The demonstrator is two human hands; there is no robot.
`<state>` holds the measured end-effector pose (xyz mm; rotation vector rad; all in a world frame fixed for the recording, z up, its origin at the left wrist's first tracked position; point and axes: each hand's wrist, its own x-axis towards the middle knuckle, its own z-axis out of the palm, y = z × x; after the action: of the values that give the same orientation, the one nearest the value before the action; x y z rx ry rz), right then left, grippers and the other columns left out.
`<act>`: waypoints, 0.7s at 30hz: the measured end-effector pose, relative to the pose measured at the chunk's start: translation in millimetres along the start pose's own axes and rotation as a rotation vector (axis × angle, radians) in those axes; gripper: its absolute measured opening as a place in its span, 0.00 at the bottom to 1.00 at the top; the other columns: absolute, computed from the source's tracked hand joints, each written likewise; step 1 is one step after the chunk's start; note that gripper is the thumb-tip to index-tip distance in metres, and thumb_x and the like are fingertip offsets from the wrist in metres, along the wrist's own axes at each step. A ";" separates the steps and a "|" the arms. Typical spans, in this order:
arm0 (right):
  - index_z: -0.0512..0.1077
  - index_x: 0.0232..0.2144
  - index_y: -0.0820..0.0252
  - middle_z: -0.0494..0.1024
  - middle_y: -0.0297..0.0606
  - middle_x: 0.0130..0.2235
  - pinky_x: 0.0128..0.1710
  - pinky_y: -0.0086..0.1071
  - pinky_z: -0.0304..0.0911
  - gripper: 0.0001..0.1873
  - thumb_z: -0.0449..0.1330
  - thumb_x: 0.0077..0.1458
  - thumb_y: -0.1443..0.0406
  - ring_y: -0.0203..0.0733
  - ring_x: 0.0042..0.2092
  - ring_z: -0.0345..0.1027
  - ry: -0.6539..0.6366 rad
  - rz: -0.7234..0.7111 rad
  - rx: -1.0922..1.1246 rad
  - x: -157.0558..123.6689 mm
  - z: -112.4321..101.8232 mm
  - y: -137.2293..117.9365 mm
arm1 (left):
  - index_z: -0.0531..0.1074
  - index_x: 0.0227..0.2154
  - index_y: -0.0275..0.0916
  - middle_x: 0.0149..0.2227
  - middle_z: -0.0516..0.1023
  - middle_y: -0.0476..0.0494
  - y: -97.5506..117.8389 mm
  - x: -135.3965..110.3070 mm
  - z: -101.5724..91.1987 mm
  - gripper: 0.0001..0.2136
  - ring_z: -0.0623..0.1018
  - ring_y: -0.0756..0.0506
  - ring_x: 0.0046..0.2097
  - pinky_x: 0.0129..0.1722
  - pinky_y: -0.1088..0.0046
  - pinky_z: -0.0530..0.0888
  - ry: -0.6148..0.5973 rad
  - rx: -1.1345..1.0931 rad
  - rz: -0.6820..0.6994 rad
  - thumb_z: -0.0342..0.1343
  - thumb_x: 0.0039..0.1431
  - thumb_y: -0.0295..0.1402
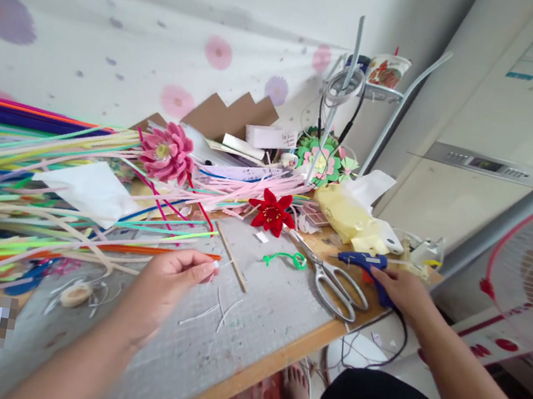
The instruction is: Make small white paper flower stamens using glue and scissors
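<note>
Above the grey mat [265, 334], my left hand [169, 288] is closed in a pinch on a small white piece [216, 264], too small to name exactly. My right hand [406, 292] wraps round the handle of a blue glue gun [363, 260], whose nozzle points left at the table's right edge. Silver-handled scissors [336, 290] lie just left of the gun. Beyond them rests a red flower [271, 214], with a twisted green stem piece [286, 259] nearer me. Between the hands lie a thin wooden stick [233, 258] and several thin white strands [215, 313].
Many coloured pipe cleaners [69, 195] cover the left and back. A pink flower [167, 151], white paper [91, 188] and a tape roll [76, 295] lie among them. At the back right are a yellow plastic bag [345, 213] and a metal rack [384, 93]. The gun's cord [398, 345] hangs off the edge.
</note>
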<state>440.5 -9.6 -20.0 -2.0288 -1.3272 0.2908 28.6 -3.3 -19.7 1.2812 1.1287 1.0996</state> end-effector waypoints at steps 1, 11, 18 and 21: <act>0.73 0.18 0.60 0.72 0.40 0.17 0.27 0.39 0.61 0.10 0.63 0.45 0.60 0.49 0.25 0.69 0.034 -0.006 -0.074 -1.3 -4.3 -6.4 | 0.77 0.27 0.37 0.28 0.77 0.47 1.3 -1.3 1.3 0.09 0.72 0.47 0.34 0.39 0.69 0.66 -0.002 -0.021 -0.001 0.62 0.49 0.39; 0.79 0.36 0.56 0.79 0.38 0.34 0.35 0.35 0.64 0.13 0.65 0.47 0.58 0.39 0.33 0.69 -0.801 -0.263 0.666 -87.7 86.5 -159.8 | 0.76 0.24 0.36 0.26 0.77 0.47 11.1 -9.0 8.8 0.07 0.73 0.48 0.32 0.37 0.70 0.67 0.008 -0.227 -0.004 0.63 0.47 0.35; 0.77 0.28 0.60 0.77 0.33 0.28 0.34 0.31 0.64 0.12 0.71 0.39 0.62 0.34 0.31 0.69 -0.894 0.174 1.254 -107.1 125.9 -191.9 | 0.76 0.24 0.36 0.25 0.75 0.48 8.9 -6.9 7.6 0.06 0.71 0.49 0.31 0.35 0.71 0.66 0.013 -0.303 0.028 0.63 0.48 0.34; 0.74 0.22 0.61 0.75 0.31 0.25 0.36 0.32 0.64 0.11 0.71 0.40 0.62 0.34 0.30 0.69 -0.879 0.148 1.304 -105.7 127.3 -197.1 | 0.76 0.24 0.36 0.25 0.75 0.49 8.1 -6.9 7.4 0.06 0.70 0.50 0.30 0.35 0.72 0.66 0.019 -0.304 0.029 0.63 0.49 0.33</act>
<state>183.8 -0.4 -4.7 -0.8209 -0.9170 1.7237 35.3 -11.1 -11.7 1.0530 0.9176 1.2536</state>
